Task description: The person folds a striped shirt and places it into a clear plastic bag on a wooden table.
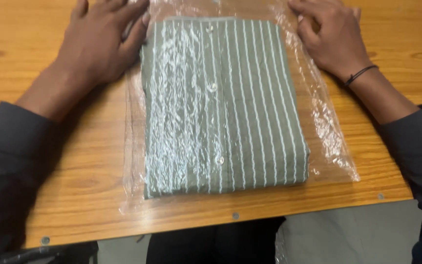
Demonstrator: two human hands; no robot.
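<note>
Folded green shirt with white stripes (223,105), buttons up, enclosed in a clear plastic bag (326,127) at centre frame on a wooden worktop (40,142), bag mouth apparently toward the top edge of the frame and out of view. Left hand (96,46), upper left, spread flat with fingers extended, pressing bag film and the shirt's upper left corner, nothing clasped. Right hand (330,36), upper right, fingers curled onto the loose film just beside the shirt's far right corner; whether film is pinched between them, not discernible. Judged as the smoothing and closing stage: best done with even downward pressure from both palms, air pushed toward the far end, slack film drawn taut symmetrically to avoid skewing the fold. Near bag edge close to the worktop's front edge; no pulling toward the body.
</note>
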